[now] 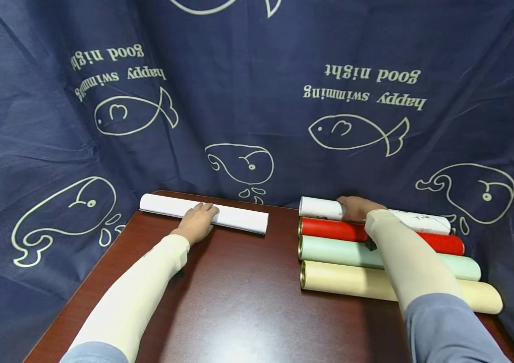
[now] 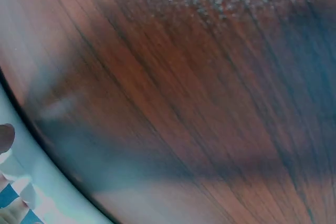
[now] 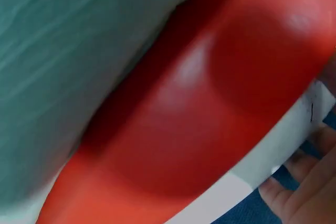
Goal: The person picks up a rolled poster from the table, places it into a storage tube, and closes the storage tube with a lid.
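A plain white roll (image 1: 240, 218) lies along the back left edge of the table. My left hand (image 1: 195, 222) grips its middle from above; in the left wrist view a thumb (image 2: 6, 137) shows on the near side and fingertips lie past the roll. At the back right is a white tube with thin dark markings (image 1: 322, 207). My right hand (image 1: 358, 207) holds it around the middle, its fingers (image 3: 302, 166) on the far side in the right wrist view. Directly in front of that tube lies a red tube (image 1: 331, 229), partly under my right forearm.
A pale green tube (image 1: 336, 250) and a cream tube (image 1: 347, 277) lie parallel in front of the red one, their metal-rimmed ends facing left. The brown table (image 1: 238, 302) reaches back to a dark blue curtain (image 1: 247, 101) printed with fish and whales.
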`<state>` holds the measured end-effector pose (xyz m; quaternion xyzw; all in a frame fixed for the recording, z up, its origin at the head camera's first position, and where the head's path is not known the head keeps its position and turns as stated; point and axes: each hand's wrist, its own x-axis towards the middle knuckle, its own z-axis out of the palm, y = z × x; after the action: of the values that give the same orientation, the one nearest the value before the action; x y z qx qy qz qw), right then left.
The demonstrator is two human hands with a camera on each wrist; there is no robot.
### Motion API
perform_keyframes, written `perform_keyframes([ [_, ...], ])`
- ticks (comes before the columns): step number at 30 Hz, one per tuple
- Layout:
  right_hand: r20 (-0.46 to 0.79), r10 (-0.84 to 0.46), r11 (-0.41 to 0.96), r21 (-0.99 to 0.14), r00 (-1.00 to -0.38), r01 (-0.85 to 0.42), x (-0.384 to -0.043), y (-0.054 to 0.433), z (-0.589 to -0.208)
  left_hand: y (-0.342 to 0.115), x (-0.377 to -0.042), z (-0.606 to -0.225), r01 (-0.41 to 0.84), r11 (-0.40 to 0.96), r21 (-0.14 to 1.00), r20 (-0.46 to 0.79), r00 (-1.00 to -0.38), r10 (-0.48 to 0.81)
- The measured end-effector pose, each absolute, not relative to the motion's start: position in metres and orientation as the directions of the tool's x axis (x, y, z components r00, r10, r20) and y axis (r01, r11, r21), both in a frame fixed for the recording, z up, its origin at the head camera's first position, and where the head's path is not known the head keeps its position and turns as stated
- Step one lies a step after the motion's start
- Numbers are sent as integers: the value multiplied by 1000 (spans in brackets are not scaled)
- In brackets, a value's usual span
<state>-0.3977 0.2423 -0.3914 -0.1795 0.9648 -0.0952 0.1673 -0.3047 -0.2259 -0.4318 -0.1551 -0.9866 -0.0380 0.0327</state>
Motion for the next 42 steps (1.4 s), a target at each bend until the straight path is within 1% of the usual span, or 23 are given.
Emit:
perform_keyframes([
  [3,-287,-354,928,-224,-890,-296,-398,243,-394,-224,-305,-431,315,948,49,90,-946,310],
  [6,-260,-365,929,-159,-894,-333,-398,243,-396,-225,-305,-432,322,946,46,119,-942,315],
  [9,-232,-409,913,-112,-883,-393,-398,244,-396,-226,-305,-434,319,947,34,147,-939,311],
  [12,-206,-454,891,-110,-867,-440,-397,246,-394,-227,-305,-436,310,950,25,148,-941,303],
  [16,-173,-456,890,-109,-873,-443,-392,250,-391,-227,-305,-440,317,948,26,153,-939,310],
  [20,-79,-434,899,-104,-897,-426,-389,252,-384,-225,-311,-439,292,956,23,189,-940,283],
  [23,7,-436,897,-75,-900,-436,-386,253,-376,-222,-315,-438,276,960,49,194,-945,262],
  [28,79,-502,863,-12,-861,-505,-378,253,-368,-219,-315,-442,261,961,91,167,-955,243],
  [34,136,-555,830,37,-821,-556,-364,252,-356,-221,-319,-453,298,951,78,215,-937,276],
  [38,182,-573,817,60,-799,-573,-347,249,-341,-226,-325,-451,315,946,84,172,-939,297],
  [39,198,-574,816,54,-795,-576,-342,248,-337,-227,-326,-447,311,946,91,142,-944,297],
  [42,231,-577,809,28,-783,-588,-326,247,-329,-230,-328,-443,307,944,120,109,-949,295],
])
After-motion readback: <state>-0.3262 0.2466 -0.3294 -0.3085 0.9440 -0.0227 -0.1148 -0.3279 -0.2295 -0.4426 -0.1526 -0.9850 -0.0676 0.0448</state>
